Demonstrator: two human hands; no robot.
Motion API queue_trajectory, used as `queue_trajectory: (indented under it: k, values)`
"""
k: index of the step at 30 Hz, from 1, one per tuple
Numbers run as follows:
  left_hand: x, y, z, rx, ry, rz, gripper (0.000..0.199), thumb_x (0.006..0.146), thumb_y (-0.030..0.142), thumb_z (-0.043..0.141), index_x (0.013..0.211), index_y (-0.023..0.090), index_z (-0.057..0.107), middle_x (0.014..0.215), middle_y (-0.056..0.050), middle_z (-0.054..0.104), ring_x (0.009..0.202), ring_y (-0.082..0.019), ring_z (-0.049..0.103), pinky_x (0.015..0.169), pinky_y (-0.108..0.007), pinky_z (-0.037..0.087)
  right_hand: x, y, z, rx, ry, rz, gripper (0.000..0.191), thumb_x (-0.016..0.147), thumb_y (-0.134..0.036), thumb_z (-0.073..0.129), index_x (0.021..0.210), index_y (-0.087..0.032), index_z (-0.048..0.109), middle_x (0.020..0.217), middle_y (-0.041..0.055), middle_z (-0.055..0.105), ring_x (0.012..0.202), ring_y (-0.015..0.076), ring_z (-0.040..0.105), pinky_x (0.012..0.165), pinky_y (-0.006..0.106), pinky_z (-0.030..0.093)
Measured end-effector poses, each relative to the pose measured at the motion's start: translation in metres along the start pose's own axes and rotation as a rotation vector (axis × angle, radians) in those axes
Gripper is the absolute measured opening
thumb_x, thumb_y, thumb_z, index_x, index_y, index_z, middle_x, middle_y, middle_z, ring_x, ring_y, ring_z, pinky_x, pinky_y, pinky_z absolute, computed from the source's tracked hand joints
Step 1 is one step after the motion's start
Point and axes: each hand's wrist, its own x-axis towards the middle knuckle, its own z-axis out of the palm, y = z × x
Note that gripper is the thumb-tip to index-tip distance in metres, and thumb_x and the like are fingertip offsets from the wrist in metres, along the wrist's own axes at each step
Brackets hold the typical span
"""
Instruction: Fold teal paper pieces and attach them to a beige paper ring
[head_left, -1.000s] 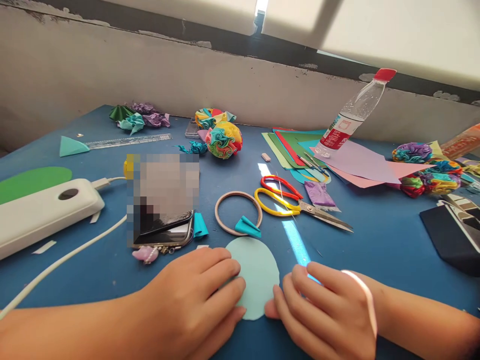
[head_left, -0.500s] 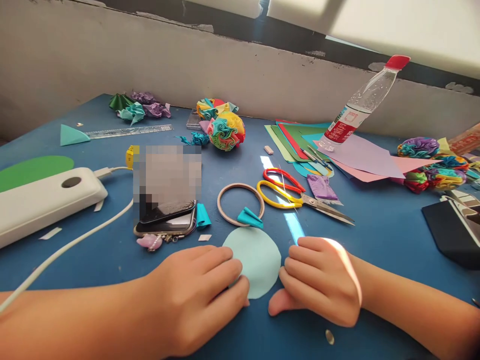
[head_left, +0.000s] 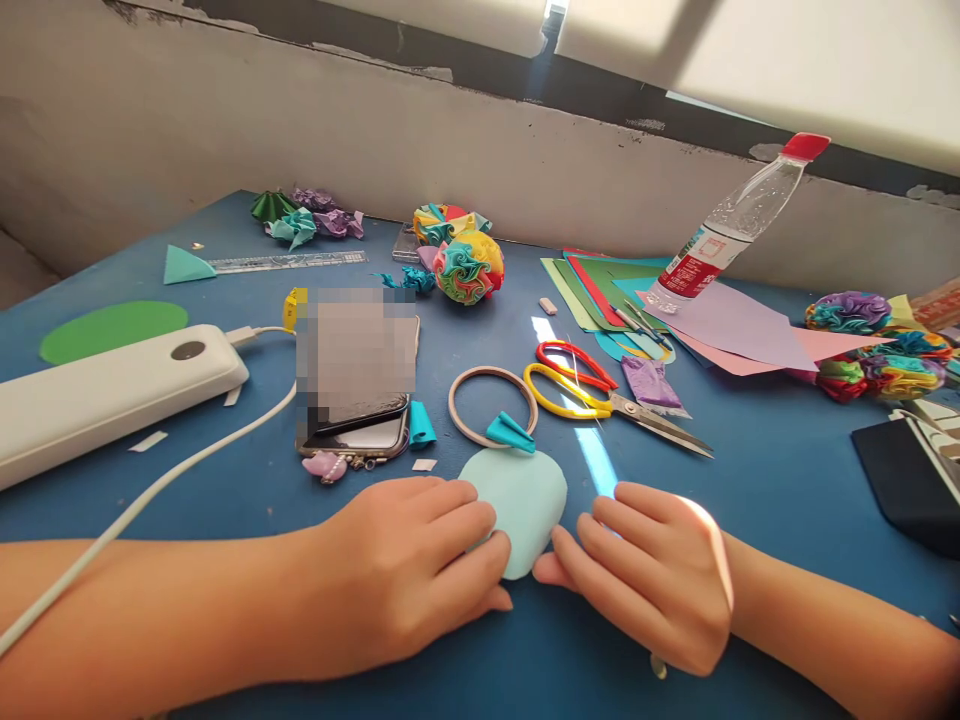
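Observation:
A pale blue paper circle lies between my two hands, its sides slightly bent. My left hand covers its left edge with curled fingers, and the thumb tip shows below them. At the lower right edge of the paper, my right hand pinches with thumb and index finger; its other fingers are loosely curled. Just beyond the circle, a rolled teal paper piece rests on a ring of tape. Scissors with red and yellow handles lie to the right of the ring.
Stacked phones and a white power bank with a cable are on the left. Folded paper balls and a ruler lie farther back. A water bottle stands on coloured paper sheets at the right.
My right thumb and index finger have moved onto the paper's lower right edge. The paper now looks narrower and slightly bent. The whole view has shifted a little.

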Motion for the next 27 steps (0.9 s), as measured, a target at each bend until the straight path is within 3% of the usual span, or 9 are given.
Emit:
queue_trajectory:
  k: [7, 10, 12, 16, 17, 19, 21, 23, 27]
  values:
    - [-0.001, -0.002, 0.003, -0.025, 0.058, -0.015, 0.013, 0.089, 0.011, 0.046, 0.082, 0.014, 0.057, 0.07, -0.005, 0.06, 0.071, -0.016, 0.059, 0.07, -0.028, 0.051, 0.003, 0.003, -0.004, -0.075, 0.068, -0.015, 0.012, 0.075, -0.019, 0.07, 0.075, -0.008, 0.064, 0.05, -0.0003, 0.055, 0.047, 0.0122, 0.05, 0.045, 0.029, 0.031]
    - [0.001, -0.002, 0.003, -0.069, 0.147, -0.044, 0.013, 0.089, 0.01, 0.047, 0.082, 0.015, 0.056, 0.072, -0.005, 0.062, 0.077, -0.018, 0.061, 0.074, -0.03, 0.051, 0.005, 0.004, -0.004, -0.1, 0.135, -0.065, 0.016, 0.079, -0.028, 0.067, 0.076, -0.012, 0.065, 0.056, 0.0003, 0.059, 0.05, 0.0133, 0.054, 0.044, 0.029, 0.034]
    - [0.002, -0.001, 0.001, -0.12, 0.141, -0.068, 0.013, 0.089, 0.01, 0.046, 0.082, 0.015, 0.056, 0.073, -0.006, 0.062, 0.079, -0.018, 0.061, 0.075, -0.031, 0.05, 0.005, -0.004, -0.004, -0.099, 0.186, -0.066, 0.009, 0.076, -0.026, 0.068, 0.08, -0.018, 0.067, 0.063, -0.0012, 0.062, 0.055, 0.0139, 0.057, 0.047, 0.029, 0.038]
    - [0.003, 0.0, -0.001, -0.245, 0.058, -0.131, 0.017, 0.091, 0.009, 0.041, 0.084, 0.014, 0.056, 0.075, -0.005, 0.062, 0.074, -0.015, 0.058, 0.072, -0.028, 0.049, 0.004, -0.035, -0.001, -0.092, 0.152, 0.185, 0.033, 0.071, -0.015, 0.071, 0.096, -0.036, 0.065, 0.078, -0.0082, 0.066, 0.076, 0.0158, 0.062, 0.064, 0.032, 0.047]
    - [0.003, 0.0, -0.001, -0.28, 0.041, -0.155, 0.018, 0.091, 0.01, 0.04, 0.083, 0.014, 0.055, 0.075, -0.005, 0.061, 0.073, -0.015, 0.057, 0.071, -0.027, 0.048, 0.004, -0.041, -0.001, -0.086, 0.115, 0.314, 0.031, 0.071, -0.013, 0.07, 0.093, -0.035, 0.066, 0.081, -0.0084, 0.066, 0.08, 0.0165, 0.063, 0.066, 0.034, 0.047]
    - [0.005, -0.002, 0.0, -0.36, 0.003, -0.22, 0.017, 0.091, 0.011, 0.041, 0.081, 0.014, 0.055, 0.074, -0.004, 0.059, 0.07, -0.014, 0.054, 0.067, -0.025, 0.046, 0.005, -0.044, -0.002, -0.075, 0.072, 0.341, 0.017, 0.074, -0.013, 0.068, 0.086, -0.025, 0.069, 0.082, -0.0048, 0.067, 0.079, 0.0159, 0.063, 0.064, 0.033, 0.048]
    - [0.006, -0.005, 0.001, -0.428, -0.032, -0.307, 0.017, 0.092, 0.013, 0.042, 0.08, 0.015, 0.055, 0.073, -0.003, 0.057, 0.069, -0.013, 0.051, 0.064, -0.023, 0.045, 0.006, -0.036, -0.004, -0.076, -0.062, 0.234, 0.015, 0.078, -0.017, 0.068, 0.093, -0.016, 0.069, 0.082, 0.0002, 0.067, 0.072, 0.0151, 0.062, 0.054, 0.032, 0.045]
    - [0.006, -0.007, 0.003, -0.455, -0.031, -0.39, 0.016, 0.092, 0.015, 0.043, 0.082, 0.015, 0.056, 0.074, -0.002, 0.056, 0.069, -0.013, 0.051, 0.064, -0.022, 0.045, 0.007, -0.021, -0.004, -0.014, -0.046, 0.039, 0.019, 0.078, -0.021, 0.068, 0.093, -0.009, 0.068, 0.077, 0.0037, 0.065, 0.062, 0.0135, 0.059, 0.043, 0.03, 0.036]
    - [0.002, -0.007, 0.004, -0.373, 0.081, -0.449, 0.016, 0.091, 0.012, 0.043, 0.099, 0.014, 0.056, 0.092, -0.006, 0.061, 0.086, -0.014, 0.057, 0.076, -0.025, 0.049, 0.004, -0.007, 0.001, 0.052, -0.126, 0.154, 0.025, 0.082, -0.019, 0.064, 0.102, -0.005, 0.063, 0.067, 0.0019, 0.06, 0.052, 0.0117, 0.05, 0.042, 0.031, 0.029]
